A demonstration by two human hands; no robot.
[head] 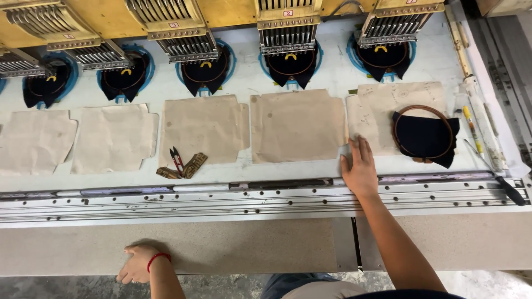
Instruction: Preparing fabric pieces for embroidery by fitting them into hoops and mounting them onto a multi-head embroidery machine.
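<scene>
We see right hand (359, 169) spread flat on white machine surface (310, 171), touching beige paper sheet (296, 126); left hand (134, 266) loosely curled at front edge.

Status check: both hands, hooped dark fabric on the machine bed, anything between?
Right hand flat on bed beside tan paper sheet. Left hand on front edge, empty. Hooped dark fabric untouched, path clear.

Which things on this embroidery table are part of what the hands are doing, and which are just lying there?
In hand:
right hand, flat on the table by a backing sheet
hooped dark fabric, lying on that sheet
left hand, on the front table edge

Lying about:
red-handled thread snips
two brown patterned strips
yellow pen
other backing sheets
</scene>
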